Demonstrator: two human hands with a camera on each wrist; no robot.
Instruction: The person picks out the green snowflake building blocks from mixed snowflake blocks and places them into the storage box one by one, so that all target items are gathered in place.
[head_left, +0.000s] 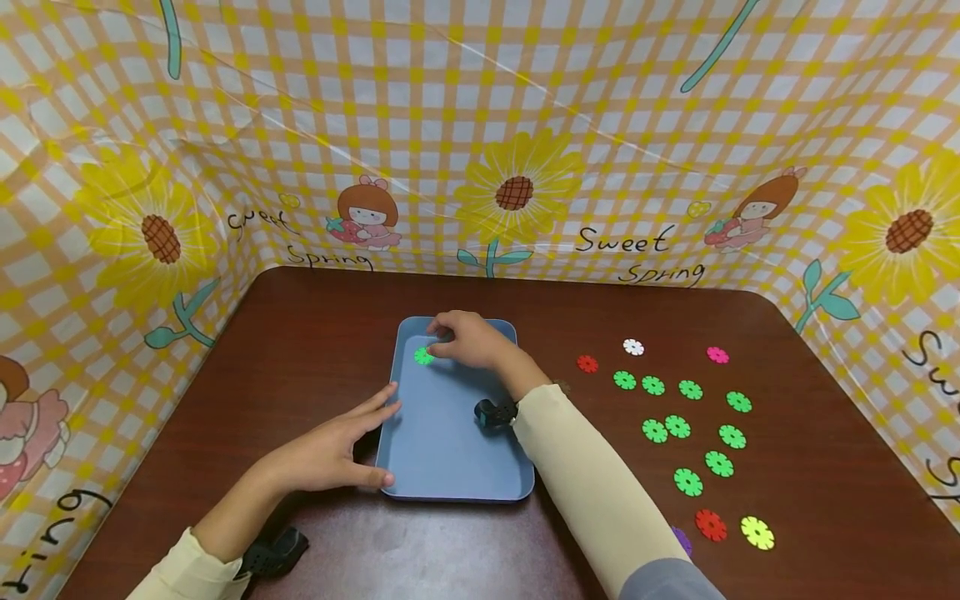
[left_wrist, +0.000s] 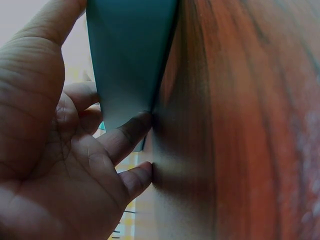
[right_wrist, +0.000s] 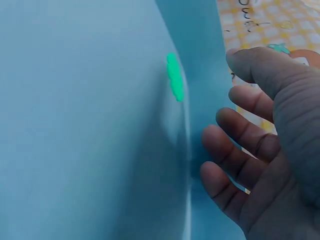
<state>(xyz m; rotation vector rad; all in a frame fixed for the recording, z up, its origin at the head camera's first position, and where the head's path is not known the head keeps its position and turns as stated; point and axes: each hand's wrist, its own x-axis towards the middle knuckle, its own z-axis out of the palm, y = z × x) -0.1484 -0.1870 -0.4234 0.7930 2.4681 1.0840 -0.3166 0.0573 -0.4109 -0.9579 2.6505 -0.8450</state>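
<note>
A blue tray [head_left: 450, 450] lies on the brown table, with one green notched disc [head_left: 423, 356] flat near its far left corner. Above that corner hovers my right hand [head_left: 468, 340], fingers loosely bent and nothing held. In the right wrist view the green disc [right_wrist: 175, 77] lies apart from the fingertips [right_wrist: 215, 175]. My left hand [head_left: 322, 454] touches the tray's left side, thumb near the front corner and fingers spread along the edge. The left wrist view shows its fingers against the tray wall [left_wrist: 130, 60], low by the table.
Right of the tray, several green discs [head_left: 678, 427] lie scattered on the table [head_left: 600, 467]. Among them are red discs [head_left: 711, 525], a yellow one [head_left: 757, 533], a white one [head_left: 633, 347] and a pink one [head_left: 717, 355]. My right sleeve partly covers a purple disc [head_left: 682, 540]. A checked cloth [head_left: 420, 108] hangs behind.
</note>
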